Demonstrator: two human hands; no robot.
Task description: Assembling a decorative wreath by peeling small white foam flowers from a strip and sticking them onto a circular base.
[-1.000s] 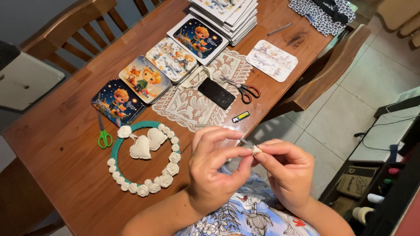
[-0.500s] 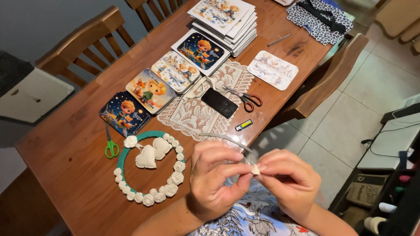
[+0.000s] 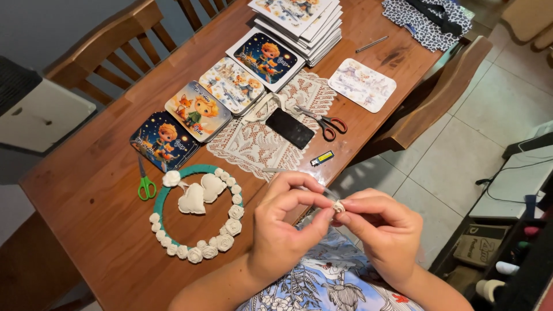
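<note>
Both hands meet just off the tabletop [image 3: 103, 230] edge: the left hand [image 3: 285, 230] and the right hand [image 3: 383, 230] each pinch a small cream fabric rose [image 3: 339, 206] between thumb and fingertips. Doing this well seems to call for a light, steady pinch, so the petals stay rolled tight. The green wreath ring [image 3: 196, 216], edged with similar roses, lies near the left hand.
</note>
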